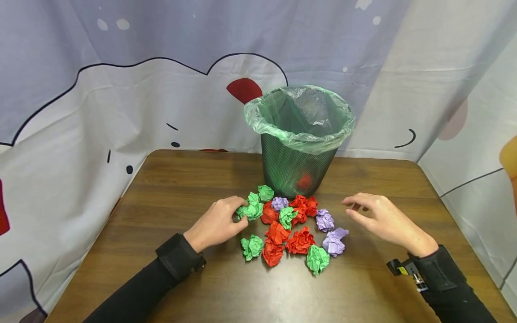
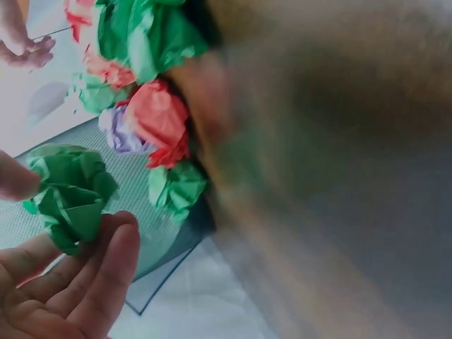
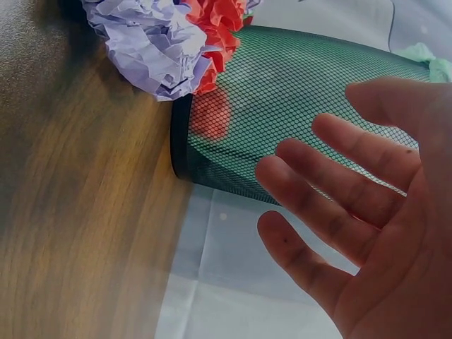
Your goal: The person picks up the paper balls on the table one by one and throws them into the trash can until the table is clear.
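The left hand point(image 1: 218, 222) pinches a green paper ball point(image 1: 254, 210) at the left edge of a loose heap on the wooden bench point(image 1: 202, 282); thumb and fingers press it from opposite sides, probably because its soft creases give enough to hold without squeezing. Whether it touches the bench is hard to tell. The right hand point(image 1: 379, 217) hovers on the other side, fingers apart and loosely bent around nothing, near the purple paper balls point(image 1: 334, 243) — a spacing that seems to give each hand its own side of the heap.

The mesh wastebasket point(image 1: 291, 166) stands upright behind the heap, perhaps so that its mouth is reachable over the paper. Its green plastic liner point(image 1: 258, 114) is folded over the rim, likely to keep the bag open and stop it slipping in.

By count: one basket, one liner, two hands. Green balls number five — the pinched one and four on the bench. Purple ones number three, all on the bench. The red paper balls point(image 1: 300, 241) there are at least six; those bunched against the basket's foot overlap too much for an exact figure. One more red ball point(image 1: 304, 181) shows through the mesh, low inside the basket.
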A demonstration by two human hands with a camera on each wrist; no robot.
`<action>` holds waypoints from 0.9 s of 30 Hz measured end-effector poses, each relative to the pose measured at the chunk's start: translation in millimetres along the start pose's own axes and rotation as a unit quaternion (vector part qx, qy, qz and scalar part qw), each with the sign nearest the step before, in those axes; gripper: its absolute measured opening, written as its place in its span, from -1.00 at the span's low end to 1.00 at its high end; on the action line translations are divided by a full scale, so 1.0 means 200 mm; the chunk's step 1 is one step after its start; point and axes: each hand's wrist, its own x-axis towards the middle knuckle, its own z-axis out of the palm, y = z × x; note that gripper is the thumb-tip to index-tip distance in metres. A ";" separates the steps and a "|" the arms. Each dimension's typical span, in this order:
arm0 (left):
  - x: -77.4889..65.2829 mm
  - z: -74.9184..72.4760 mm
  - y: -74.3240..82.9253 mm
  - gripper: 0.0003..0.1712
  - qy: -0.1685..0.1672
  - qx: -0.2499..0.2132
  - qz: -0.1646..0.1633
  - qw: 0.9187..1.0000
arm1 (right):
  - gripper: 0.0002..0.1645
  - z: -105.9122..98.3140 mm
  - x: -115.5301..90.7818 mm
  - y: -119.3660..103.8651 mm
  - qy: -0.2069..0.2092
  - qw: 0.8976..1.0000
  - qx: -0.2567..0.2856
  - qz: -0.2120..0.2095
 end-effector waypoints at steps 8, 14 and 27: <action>0.07 -0.13 0.03 -0.66 0.059 0.005 0.049 0.997 | -0.77 0.00 -0.01 0.00 -0.003 1.000 0.006 0.009; 0.15 -0.25 0.07 -0.68 0.115 0.015 0.087 0.989 | -0.76 0.02 -0.01 0.01 -0.010 1.000 0.005 0.011; 0.36 -0.51 0.18 -0.72 0.227 0.040 0.146 0.962 | -0.76 0.03 -0.01 0.01 -0.006 1.000 0.005 0.005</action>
